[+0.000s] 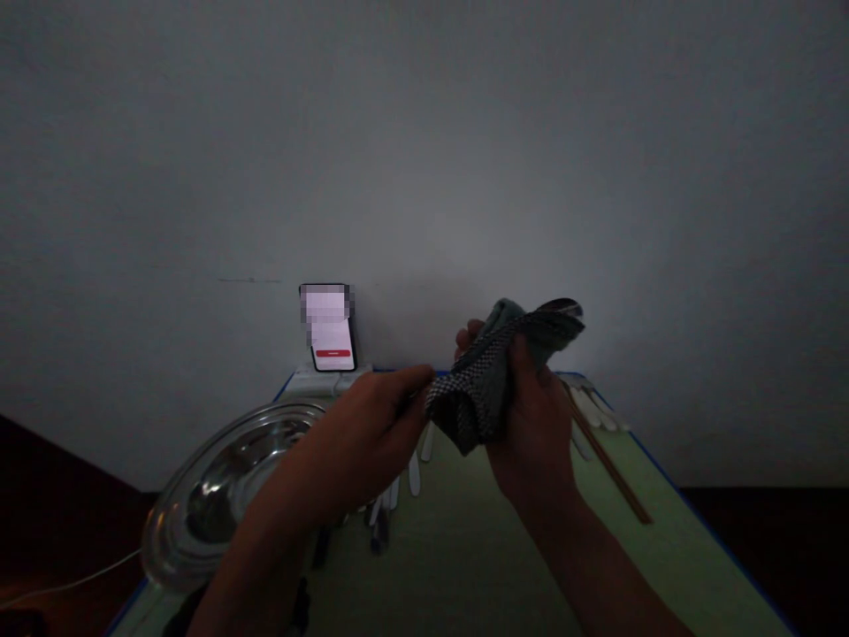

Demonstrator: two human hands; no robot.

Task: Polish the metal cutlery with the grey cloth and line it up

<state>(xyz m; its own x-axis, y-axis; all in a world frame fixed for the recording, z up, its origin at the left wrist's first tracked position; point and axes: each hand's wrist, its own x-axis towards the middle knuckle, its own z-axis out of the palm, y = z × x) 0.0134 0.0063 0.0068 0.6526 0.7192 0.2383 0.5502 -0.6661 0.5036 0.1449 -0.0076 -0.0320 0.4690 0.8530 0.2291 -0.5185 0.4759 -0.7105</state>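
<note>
My right hand (pixel 531 425) is closed around a dark checkered cloth (pixel 487 380), held up above the table. A spoon bowl (pixel 563 308) sticks out of the cloth at its upper right end. My left hand (pixel 371 425) pinches something at the cloth's left edge, likely the spoon's handle, though the cloth hides it. Both hands hover over the middle of the green table (pixel 464 548).
A large shiny metal bowl (pixel 218 487) sits at the table's left. Several utensils (pixel 398 487) lie below my left hand. Wooden chopsticks (pixel 607 460) and pale spoons (pixel 597 407) lie at the right. A lit phone (pixel 328 327) leans against the wall behind.
</note>
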